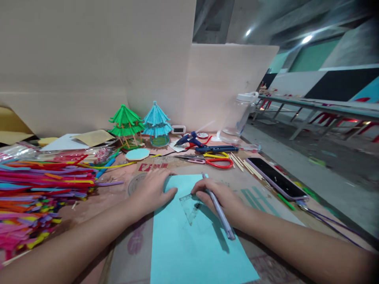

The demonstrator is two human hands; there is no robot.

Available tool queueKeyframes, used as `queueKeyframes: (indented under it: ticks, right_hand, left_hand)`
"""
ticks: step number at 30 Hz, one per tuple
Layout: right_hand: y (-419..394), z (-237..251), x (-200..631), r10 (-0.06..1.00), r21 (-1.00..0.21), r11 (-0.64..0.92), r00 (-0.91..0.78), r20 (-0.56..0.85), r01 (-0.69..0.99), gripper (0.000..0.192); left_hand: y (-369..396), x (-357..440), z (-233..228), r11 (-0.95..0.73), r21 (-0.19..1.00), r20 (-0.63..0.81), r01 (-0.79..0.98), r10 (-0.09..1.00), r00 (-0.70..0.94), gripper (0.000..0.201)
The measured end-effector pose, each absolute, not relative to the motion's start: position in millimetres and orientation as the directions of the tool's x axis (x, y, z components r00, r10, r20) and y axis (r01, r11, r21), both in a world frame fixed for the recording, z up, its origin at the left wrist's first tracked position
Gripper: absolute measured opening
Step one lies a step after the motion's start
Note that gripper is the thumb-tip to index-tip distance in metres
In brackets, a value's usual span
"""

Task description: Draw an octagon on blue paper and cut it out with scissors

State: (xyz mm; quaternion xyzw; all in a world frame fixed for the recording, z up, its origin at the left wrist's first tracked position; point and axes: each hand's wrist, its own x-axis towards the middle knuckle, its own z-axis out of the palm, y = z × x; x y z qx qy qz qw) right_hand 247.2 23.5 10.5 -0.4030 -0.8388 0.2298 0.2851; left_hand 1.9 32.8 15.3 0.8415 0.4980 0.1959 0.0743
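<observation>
A light-blue sheet of paper [171, 252] lies in front of me on the worktop. My left hand [155, 189] is open, its fingers spread over the sheet's far left edge. Partly hidden beside that hand is a round, clear measuring disc [133, 184] with markings. A lavender pen [219, 211] rests in my right hand [220, 195], slanting back across it. The bent fingertips of this hand touch the edge of a small transparent set square [188, 209] lying on the paper.
Colourful pipe cleaners [44, 189] pile up at left. Behind stand green [126, 122] and blue [156, 122] hut models. A glue gun [189, 140], scissors [217, 161], pliers [217, 149], thin sticks [237, 161] and a phone [276, 178] lie further right, near a clear bottle [238, 118].
</observation>
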Motion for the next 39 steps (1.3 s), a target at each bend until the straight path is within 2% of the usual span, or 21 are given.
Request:
queueKeyframes:
  ticks: [3,6,8,10,13,17,19,24,28,31,39]
  right_hand:
    - [23,8,248,0.795,-0.598,0.581,-0.542,0.271,0.552,0.018]
    - [21,2,252,0.771,-0.573,0.620,-0.551,0.320,0.536,0.020]
    - [23,-2,256,0.735,-0.507,0.670,-0.584,0.346,0.543,0.024]
    - [26,-5,258,0.692,-0.418,0.717,-0.641,0.333,0.557,0.031]
    - [27,-2,258,0.653,-0.344,0.751,-0.710,0.263,0.563,0.034]
    - [26,6,254,0.614,-0.373,0.770,-0.760,0.213,0.518,0.031]
    - [25,8,253,0.592,-0.394,0.782,-0.773,0.230,0.482,0.032]
    - [23,10,253,0.526,-0.427,0.816,-0.808,0.266,0.390,0.035]
    - [23,11,254,0.488,-0.456,0.825,-0.827,0.278,0.333,0.034]
    - [23,10,254,0.476,-0.433,0.841,-0.824,0.306,0.324,0.037]
    - [23,8,254,0.551,-0.357,0.824,-0.768,0.326,0.440,0.044]
  left_hand:
    - [33,3,18,-0.494,0.321,0.269,0.808,0.866,0.423,0.026]
    - [35,-3,24,-0.457,0.283,0.257,0.843,0.883,0.392,0.021]
    - [34,-12,28,-0.420,0.272,0.265,0.866,0.897,0.353,0.022]
    - [29,-21,29,-0.390,0.294,0.287,0.873,0.907,0.308,0.024]
    - [17,-32,26,-0.382,0.394,0.308,0.836,0.912,0.271,0.031]
    - [9,-37,20,-0.403,0.523,0.304,0.751,0.911,0.277,0.038]
    - [14,-37,21,-0.381,0.561,0.293,0.735,0.922,0.255,0.045]
    - [34,-42,23,-0.316,0.624,0.204,0.714,0.949,0.242,0.045]
    - [38,-47,14,-0.353,0.588,0.217,0.727,0.936,0.279,0.043]
    - [33,-46,5,-0.433,0.531,0.266,0.729,0.901,0.342,0.042]
    - [26,-46,-4,-0.532,0.418,0.335,0.736,0.844,0.420,0.041]
